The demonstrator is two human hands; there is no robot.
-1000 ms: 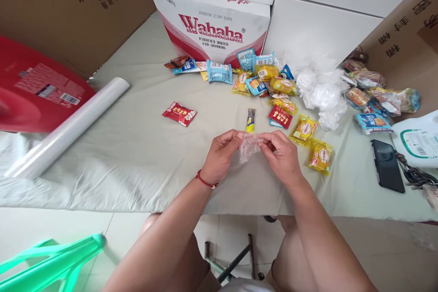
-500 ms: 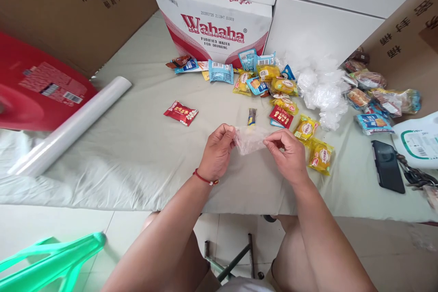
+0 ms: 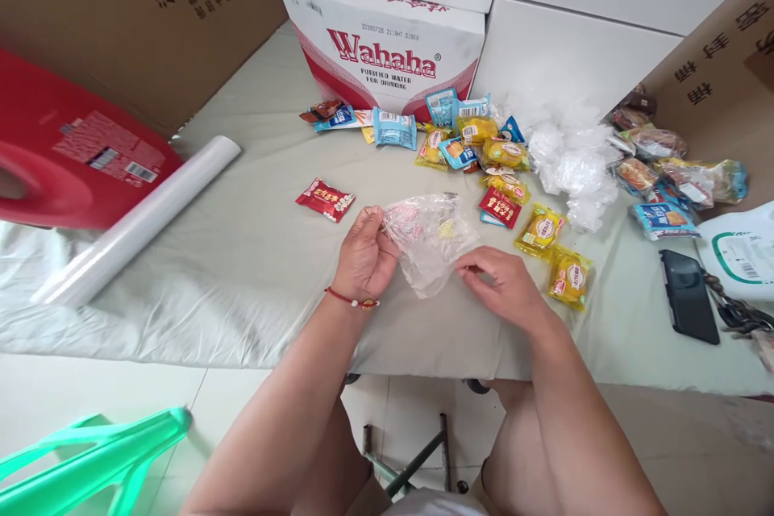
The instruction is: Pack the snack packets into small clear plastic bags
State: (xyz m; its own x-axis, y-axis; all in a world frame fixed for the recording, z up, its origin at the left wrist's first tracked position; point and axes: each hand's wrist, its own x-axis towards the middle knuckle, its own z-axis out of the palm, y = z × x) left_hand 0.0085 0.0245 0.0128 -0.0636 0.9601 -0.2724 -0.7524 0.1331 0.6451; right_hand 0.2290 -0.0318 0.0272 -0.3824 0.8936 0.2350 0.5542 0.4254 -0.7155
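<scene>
A crumpled clear plastic bag (image 3: 426,246) hangs spread between my hands above the cloth. My left hand (image 3: 366,258), with a red bracelet at the wrist, pinches its upper left edge between thumb and fingers. At the bag's right edge, the thumb and forefinger of my right hand (image 3: 499,282) are closed on the film. Through the bag, a small dark and yellow packet shows faintly. A red snack packet (image 3: 325,199) lies to the left beyond my left hand. Two yellow-wrapped cakes (image 3: 540,230) lie just right of my right hand.
Several snack packets (image 3: 394,129) lie before a Wahaba-style white and red carton (image 3: 387,56). Beside them is a heap of clear bags (image 3: 568,165). A plastic roll (image 3: 142,218) and red jug (image 3: 90,145) stand left; a phone (image 3: 689,296) and white bottle (image 3: 738,250) are right.
The plastic bag has opened out wider and hangs lower. My left hand has moved a little left and turned palm up more; my right hand has shifted slightly down.
</scene>
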